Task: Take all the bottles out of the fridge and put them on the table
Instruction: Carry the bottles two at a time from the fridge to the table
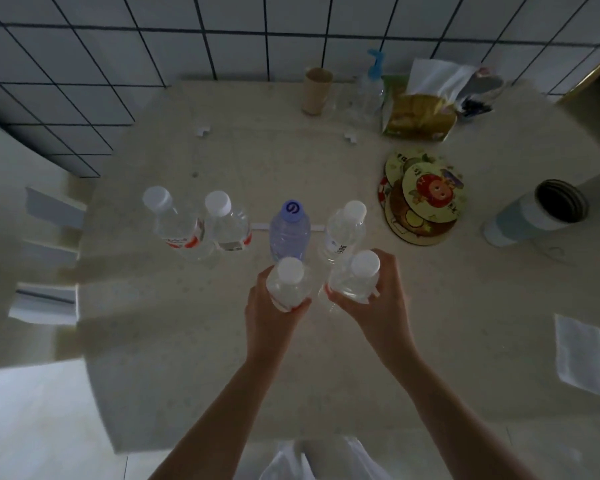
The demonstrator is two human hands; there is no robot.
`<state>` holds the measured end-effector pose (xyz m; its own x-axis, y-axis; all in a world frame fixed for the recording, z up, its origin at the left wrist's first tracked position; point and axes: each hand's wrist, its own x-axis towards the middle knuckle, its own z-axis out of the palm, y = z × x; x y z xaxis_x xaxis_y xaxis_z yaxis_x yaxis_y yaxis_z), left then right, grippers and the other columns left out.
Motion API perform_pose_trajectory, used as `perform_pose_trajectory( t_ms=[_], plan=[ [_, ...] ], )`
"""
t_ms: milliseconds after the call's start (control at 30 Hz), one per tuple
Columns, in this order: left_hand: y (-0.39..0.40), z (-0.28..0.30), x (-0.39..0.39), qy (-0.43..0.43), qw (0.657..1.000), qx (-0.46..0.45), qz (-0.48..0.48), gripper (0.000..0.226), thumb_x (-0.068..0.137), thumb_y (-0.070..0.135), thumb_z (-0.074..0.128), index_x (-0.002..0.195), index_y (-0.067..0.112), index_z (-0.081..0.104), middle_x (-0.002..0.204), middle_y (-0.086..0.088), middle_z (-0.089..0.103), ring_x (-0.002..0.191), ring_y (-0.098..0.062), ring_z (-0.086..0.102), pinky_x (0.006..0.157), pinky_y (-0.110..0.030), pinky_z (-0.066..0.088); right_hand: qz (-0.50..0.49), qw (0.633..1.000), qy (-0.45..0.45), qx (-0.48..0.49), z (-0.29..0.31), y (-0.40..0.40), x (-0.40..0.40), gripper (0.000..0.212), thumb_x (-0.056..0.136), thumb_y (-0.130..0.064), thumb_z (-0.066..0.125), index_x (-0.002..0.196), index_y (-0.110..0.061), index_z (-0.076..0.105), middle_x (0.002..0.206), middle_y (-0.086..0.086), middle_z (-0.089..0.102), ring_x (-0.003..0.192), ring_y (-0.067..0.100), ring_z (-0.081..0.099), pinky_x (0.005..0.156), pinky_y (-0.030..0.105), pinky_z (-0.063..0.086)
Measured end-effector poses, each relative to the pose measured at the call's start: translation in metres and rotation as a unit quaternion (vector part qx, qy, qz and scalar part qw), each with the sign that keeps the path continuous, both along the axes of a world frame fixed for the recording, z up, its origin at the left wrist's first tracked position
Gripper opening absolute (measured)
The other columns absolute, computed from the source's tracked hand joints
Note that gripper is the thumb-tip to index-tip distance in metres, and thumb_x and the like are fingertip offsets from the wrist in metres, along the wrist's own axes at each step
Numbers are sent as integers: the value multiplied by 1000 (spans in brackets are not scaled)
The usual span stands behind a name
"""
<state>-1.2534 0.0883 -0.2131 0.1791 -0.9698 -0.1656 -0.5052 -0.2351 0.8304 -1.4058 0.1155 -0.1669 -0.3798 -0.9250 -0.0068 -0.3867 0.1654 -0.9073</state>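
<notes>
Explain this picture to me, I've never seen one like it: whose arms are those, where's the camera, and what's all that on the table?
No machine here: a person wears the camera on their head, looking down at their own arms. The left hand grips one clear bottle; the right hand grips another. Four more bottles stand in a row on the table, one with a blue cap. Further right lie round coasters and a mug; by the tiled wall, a tissue pack.

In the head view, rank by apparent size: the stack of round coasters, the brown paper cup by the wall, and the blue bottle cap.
1. Stack of round coasters, clearly largest.
2. Brown paper cup; it stands farther from the camera, so it may look smaller than it is.
3. Blue bottle cap, smallest.
</notes>
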Motion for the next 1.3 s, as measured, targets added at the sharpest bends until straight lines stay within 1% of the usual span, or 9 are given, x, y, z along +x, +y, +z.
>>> perform_pose_trajectory(
  t_ms=[200,333,433,533,700,867,1033,1200,1300],
  plan=[
    [2,-3,-8,1,999,-29,27,72,58,25,90,121,15,56,108,-4,68,98,-28,63,81,-30,47,-44,999,-25,-3,-11,3,7,68,60,-10,90,113,-10,46,94,-33,55,85,-5,58,68,19,54],
    [5,-3,-16,5,997,-35,74,72,57,19,90,120,11,56,110,-6,67,99,-28,62,82,-26,42,-48,999,-15,-5,-11,3,11,69,60,-12,90,113,-15,46,98,-24,56,88,2,59,71,29,57],
    [3,-1,-22,24,992,-34,122,74,55,19,90,119,13,53,112,-6,65,101,-30,60,86,-35,48,-52,998,-17,-3,-12,5,13,69,61,-14,90,113,-18,46,99,-21,57,90,6,61,72,36,59],
    [1,1,-26,6,989,-33,146,78,53,22,91,119,12,51,115,-7,61,105,-31,57,89,-43,50,-73,997,-36,-5,-12,5,14,68,62,-11,89,115,-16,46,100,-16,57,90,6,60,74,36,59],
    [3,0,-26,20,992,-1,124,77,57,28,89,119,19,45,117,2,58,107,-25,58,79,-34,48,-78,996,-34,-11,-11,3,16,69,62,-10,89,116,-15,46,100,-16,56,90,2,59,73,30,58],
    [2,1,-24,77,994,-5,72,81,59,16,88,125,23,43,112,13,55,101,-11,56,80,-21,42,-100,994,-41,-8,-11,-1,18,69,64,-12,88,116,-22,44,102,-17,55,93,5,58,77,30,57],
    [-1,-2,-10,58,998,-23,6,81,59,10,89,130,15,49,114,8,59,101,-5,52,77,6,32,-114,993,-27,-6,-15,-6,27,73,64,-17,88,116,-27,39,107,-6,53,100,20,56,83,48,53],
    [-6,-3,-9,55,998,0,9,77,55,22,91,121,20,51,114,2,63,100,-13,59,81,-17,40,-125,992,-20,-2,-17,-7,37,74,61,-18,87,111,-33,36,106,-1,52,97,22,56,80,47,53],
    [-3,-3,-10,73,997,5,21,76,56,21,91,121,22,50,114,3,61,100,-12,58,80,-17,40,-135,991,-21,-3,-18,-5,39,75,61,-16,87,111,-35,34,105,1,52,95,22,55,79,47,52]
  ],
)
